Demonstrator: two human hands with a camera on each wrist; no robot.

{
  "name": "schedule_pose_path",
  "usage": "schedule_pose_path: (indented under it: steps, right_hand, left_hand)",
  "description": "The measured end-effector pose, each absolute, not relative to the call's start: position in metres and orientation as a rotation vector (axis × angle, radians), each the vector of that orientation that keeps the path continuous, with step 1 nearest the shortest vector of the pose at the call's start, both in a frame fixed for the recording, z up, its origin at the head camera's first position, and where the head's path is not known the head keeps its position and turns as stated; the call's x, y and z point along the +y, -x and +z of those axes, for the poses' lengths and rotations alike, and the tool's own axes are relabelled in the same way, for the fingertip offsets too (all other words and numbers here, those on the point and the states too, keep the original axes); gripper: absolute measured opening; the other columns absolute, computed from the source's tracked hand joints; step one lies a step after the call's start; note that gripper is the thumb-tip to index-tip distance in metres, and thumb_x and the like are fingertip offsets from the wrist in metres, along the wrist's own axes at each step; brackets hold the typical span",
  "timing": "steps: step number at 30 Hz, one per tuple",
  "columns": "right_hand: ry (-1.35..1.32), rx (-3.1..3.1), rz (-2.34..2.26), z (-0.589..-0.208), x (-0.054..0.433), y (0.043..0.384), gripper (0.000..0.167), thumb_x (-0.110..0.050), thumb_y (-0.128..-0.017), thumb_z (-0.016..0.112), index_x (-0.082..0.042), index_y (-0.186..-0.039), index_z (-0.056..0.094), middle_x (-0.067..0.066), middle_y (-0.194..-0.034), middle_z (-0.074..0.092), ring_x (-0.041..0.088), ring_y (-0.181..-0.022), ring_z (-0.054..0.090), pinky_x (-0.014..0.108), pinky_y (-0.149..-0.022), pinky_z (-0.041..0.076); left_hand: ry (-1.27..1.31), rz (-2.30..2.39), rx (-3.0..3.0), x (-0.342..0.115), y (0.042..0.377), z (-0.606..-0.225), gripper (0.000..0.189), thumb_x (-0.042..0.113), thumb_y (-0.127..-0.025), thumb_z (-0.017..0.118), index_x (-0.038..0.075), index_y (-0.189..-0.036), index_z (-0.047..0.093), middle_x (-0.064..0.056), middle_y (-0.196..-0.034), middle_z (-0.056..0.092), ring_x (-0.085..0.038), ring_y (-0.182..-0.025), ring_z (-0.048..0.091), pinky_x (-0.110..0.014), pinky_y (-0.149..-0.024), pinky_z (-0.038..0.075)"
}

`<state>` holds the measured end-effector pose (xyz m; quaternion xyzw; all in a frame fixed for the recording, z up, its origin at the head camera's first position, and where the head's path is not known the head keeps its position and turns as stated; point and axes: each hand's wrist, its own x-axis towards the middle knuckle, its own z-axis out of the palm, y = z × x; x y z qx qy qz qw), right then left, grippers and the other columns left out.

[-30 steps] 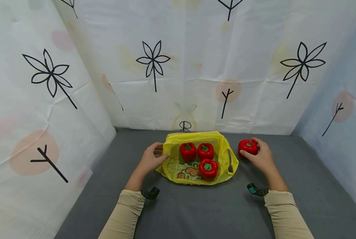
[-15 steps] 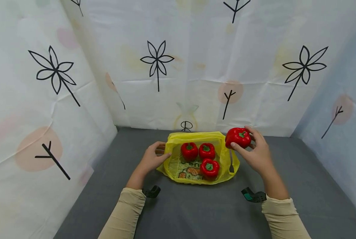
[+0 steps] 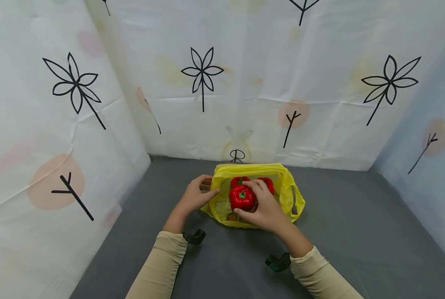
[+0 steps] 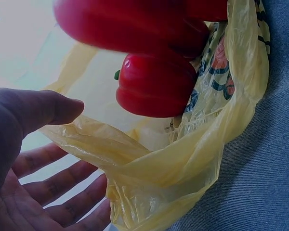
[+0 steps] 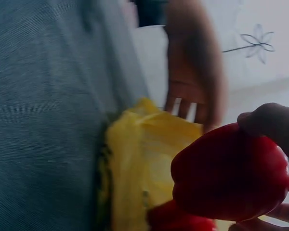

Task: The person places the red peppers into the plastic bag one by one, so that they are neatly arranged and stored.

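My right hand (image 3: 266,209) grips a red bell pepper (image 3: 242,198) with a green stem, thumb at its near side and fingers at its far side, over the opening of a yellow plastic bag (image 3: 252,168). In the right wrist view the held bell pepper (image 5: 226,173) fills the lower right. At the bag's left rim, my left hand (image 3: 196,196) holds the plastic, thumb inside and fingers outside. Red bell peppers (image 3: 268,185) lie inside the bag, partly hidden by the right hand. The left wrist view shows one resting bell pepper (image 4: 156,86) below the larger, blurred one.
A dark grey cloth (image 3: 342,224) covers the table beneath the bag. Pale printed curtains (image 3: 252,83) with plant drawings enclose the back and both sides. Each wrist carries a dark strap mount (image 3: 195,236).
My right hand has lifted the bell pepper from the table right of the bag and carried it left, over the opening. My left hand stays at the left rim.
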<state>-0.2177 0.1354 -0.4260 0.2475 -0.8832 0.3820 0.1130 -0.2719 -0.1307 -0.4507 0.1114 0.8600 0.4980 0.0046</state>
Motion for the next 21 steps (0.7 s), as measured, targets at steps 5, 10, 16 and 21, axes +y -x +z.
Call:
schedule_pose_path:
  steps: [5, 10, 16, 21]
  right_hand:
    - [-0.704, -2.659, 0.96, -0.435, 0.13, 0.219, 0.078, -0.04, -0.083, 0.092, -0.009, -0.146, 0.058, 0.009, -0.135, 0.06, 0.026, -0.113, 0.069, 0.046, -0.091, 0.065]
    - [-0.706, -2.677, 0.781, -0.441, 0.129, 0.222, 0.078, -0.045, -0.081, 0.093, -0.009, -0.143, 0.063, 0.009, -0.134, 0.066, 0.029, -0.115, 0.068, 0.055, -0.099, 0.06]
    - [-0.736, -2.654, 0.675, -0.447, 0.128, 0.224, 0.077, -0.049, -0.08, 0.092, -0.011, -0.141, 0.065, 0.009, -0.132, 0.068, 0.03, -0.116, 0.067, 0.059, -0.102, 0.056]
    - [-0.738, -2.662, 0.649, -0.45, 0.127, 0.225, 0.077, -0.051, -0.081, 0.09, -0.011, -0.142, 0.065, 0.009, -0.132, 0.069, 0.03, -0.116, 0.067, 0.059, -0.101, 0.056]
  left_hand:
    - [-0.354, 1.563, 2.685, -0.128, 0.274, -0.449, 0.047, 0.03, -0.099, 0.078, 0.015, -0.141, 0.063, -0.012, -0.138, 0.066, -0.036, -0.126, 0.067, -0.055, -0.1, 0.06]
    - [-0.342, 1.568, 2.674, -0.128, 0.274, -0.446, 0.046, 0.03, -0.1, 0.077, 0.015, -0.141, 0.063, -0.012, -0.137, 0.066, -0.036, -0.126, 0.067, -0.056, -0.1, 0.06]
    - [-0.335, 1.564, 2.673, -0.13, 0.274, -0.446, 0.048, 0.031, -0.099, 0.078, 0.016, -0.142, 0.063, -0.011, -0.137, 0.066, -0.036, -0.126, 0.067, -0.056, -0.1, 0.06]
    - [-0.319, 1.567, 2.667, -0.132, 0.274, -0.449, 0.048, 0.032, -0.099, 0.078, 0.016, -0.141, 0.063, -0.012, -0.136, 0.066, -0.036, -0.125, 0.067, -0.055, -0.1, 0.06]
